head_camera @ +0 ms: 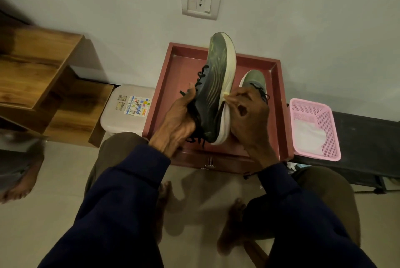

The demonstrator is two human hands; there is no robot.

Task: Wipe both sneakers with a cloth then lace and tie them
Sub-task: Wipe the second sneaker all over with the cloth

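This is looking like a room in a home: a switch-and-socket plate (pixel 201 0) is sitting on the painted wall (pixel 303 18). Wood-laminate shelving (pixel 43 85), a stickered plastic stool (pixel 127 120) and a pink plastic basket (pixel 324 124) are flanking a small maroon worktop (pixel 159 85) on a tiled floor (pixel 65 181).

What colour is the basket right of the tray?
The basket is pink, with mesh walls. Head view, the only one.

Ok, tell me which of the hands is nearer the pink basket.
Right. The right hand pinches a yellowish cloth against the held sneaker sole, just left of the pink basket; the left hand grips the sneaker's laced side, farther left.
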